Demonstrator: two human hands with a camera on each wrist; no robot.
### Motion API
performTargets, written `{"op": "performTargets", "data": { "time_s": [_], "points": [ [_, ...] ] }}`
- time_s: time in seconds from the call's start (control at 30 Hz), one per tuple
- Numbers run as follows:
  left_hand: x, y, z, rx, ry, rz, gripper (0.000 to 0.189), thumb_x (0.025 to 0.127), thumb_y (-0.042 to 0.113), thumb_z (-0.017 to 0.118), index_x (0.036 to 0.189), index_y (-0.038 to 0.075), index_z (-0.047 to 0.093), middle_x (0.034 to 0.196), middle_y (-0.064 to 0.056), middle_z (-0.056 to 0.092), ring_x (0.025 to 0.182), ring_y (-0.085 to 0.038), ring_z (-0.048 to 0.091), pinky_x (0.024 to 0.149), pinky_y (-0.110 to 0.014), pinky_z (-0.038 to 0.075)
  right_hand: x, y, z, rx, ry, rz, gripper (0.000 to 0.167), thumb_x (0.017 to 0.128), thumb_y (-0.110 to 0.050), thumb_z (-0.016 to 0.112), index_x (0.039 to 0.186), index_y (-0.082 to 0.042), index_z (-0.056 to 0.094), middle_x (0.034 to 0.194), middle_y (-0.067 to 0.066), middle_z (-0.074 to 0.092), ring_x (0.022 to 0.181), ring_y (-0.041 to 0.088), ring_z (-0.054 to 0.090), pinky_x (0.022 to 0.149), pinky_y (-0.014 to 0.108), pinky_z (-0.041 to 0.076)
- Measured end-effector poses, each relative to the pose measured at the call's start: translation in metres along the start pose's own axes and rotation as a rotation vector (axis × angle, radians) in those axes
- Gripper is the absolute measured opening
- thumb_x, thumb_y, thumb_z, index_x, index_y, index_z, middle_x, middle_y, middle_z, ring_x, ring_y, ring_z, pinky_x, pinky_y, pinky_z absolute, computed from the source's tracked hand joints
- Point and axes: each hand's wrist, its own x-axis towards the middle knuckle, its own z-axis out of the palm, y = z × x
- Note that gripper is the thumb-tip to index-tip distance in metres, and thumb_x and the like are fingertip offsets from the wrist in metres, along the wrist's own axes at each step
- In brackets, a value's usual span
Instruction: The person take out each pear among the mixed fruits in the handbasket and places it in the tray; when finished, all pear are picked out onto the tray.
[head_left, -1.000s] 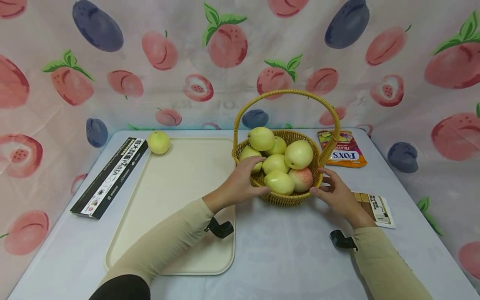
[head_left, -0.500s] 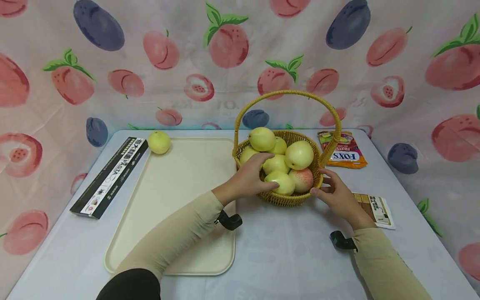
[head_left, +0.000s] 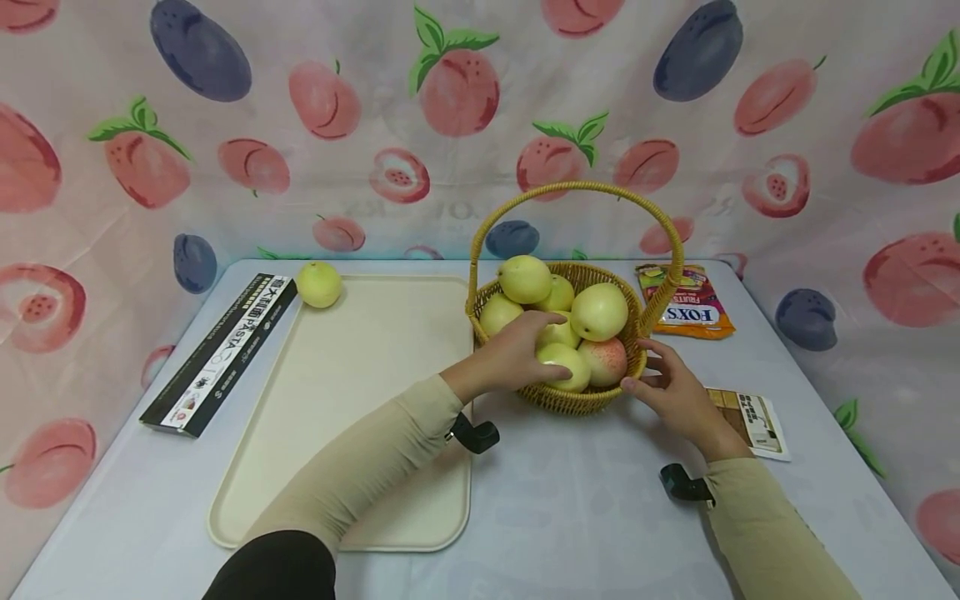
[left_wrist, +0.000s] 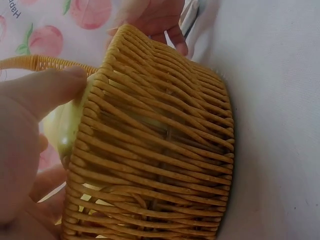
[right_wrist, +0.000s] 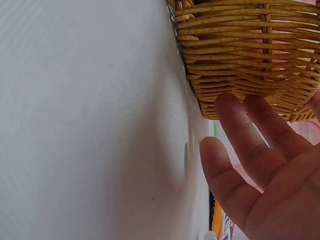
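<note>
- The front pale-yellow fruit (head_left: 564, 357) lies at six o'clock inside the woven basket (head_left: 566, 404), with a blushed peach (head_left: 604, 361) touching it at three o'clock.
- The left hand (head_left: 514, 354) reaches across the basket rim from eight o'clock, palm down. Its thumb lies over the front fruit and its forefinger over the middle fruit (head_left: 561, 333); they are parted, unclosed, though contact of the hidden fingers cannot be told.
- The right hand (head_left: 675, 396) stands at four o'clock, fingers loosely bent, fingertips against the weave and the thumb by the near rim.
- The handle (head_left: 581, 185) arches above the fruit; the hand passes below it.
- White cloth on the table (head_left: 570, 508) stretches from the basket towards six o'clock, between the sleeves.
- At nine o'clock the cream tray's (head_left: 360, 400) edge runs near the basket; at two, a snack bag (head_left: 693, 304) lies close.
</note>
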Motion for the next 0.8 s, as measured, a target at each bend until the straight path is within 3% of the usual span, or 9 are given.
{"op": "performTargets", "data": {
  "time_s": [0.23, 0.8],
  "points": [
    [0.000, 0.004, -0.001, 0.017, -0.051, 0.002, 0.062, 0.089, 0.033, 0.077, 0.140, 0.005, 0.055, 0.137, -0.007, 0.059, 0.125, -0.020, 0.055, 0.101, -0.028, 0.043, 0.000, 0.000, 0.000, -0.003, 0.003, 0.007, 0.081, 0.099, -0.037, 0.065, 0.159, -0.009, 0.018, 0.151, 0.034, 0.032, 0.124, 0.047, 0.050, 0.095, 0.055, 0.046],
    [0.011, 0.001, -0.002, 0.048, -0.148, 0.000, 0.061, 0.088, 0.039, 0.077, 0.138, 0.009, 0.058, 0.135, -0.003, 0.060, 0.120, -0.013, 0.055, 0.096, -0.024, 0.043, 0.001, -0.001, 0.000, -0.002, -0.003, 0.005, 0.081, 0.099, -0.037, 0.064, 0.159, -0.008, 0.018, 0.151, 0.034, 0.033, 0.124, 0.047, 0.049, 0.096, 0.055, 0.046]
  ]
}}
